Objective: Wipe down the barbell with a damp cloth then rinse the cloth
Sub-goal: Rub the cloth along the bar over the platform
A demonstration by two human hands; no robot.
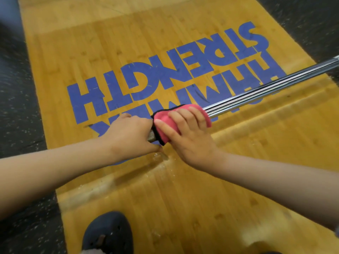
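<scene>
A chrome barbell point(271, 87) runs from the upper right edge down to the middle of the view, above the wooden platform. A pink cloth with a black edge point(163, 123) is wrapped around the bar. My right hand point(190, 132) grips the cloth, fingers curled over the bar and thumb along the cloth's near side. My left hand point(128, 132) grips the bar's knurled part just left of the cloth; a short stretch of knurling shows between the two hands. The bar's left end is hidden by my left hand.
The yellow wooden lifting platform point(183, 198) bears large blue lettering. Black speckled rubber flooring point(18, 107) lies on both sides. A dark shoe point(108, 233) stands at the bottom. A few wet spots glisten on the wood below my hands.
</scene>
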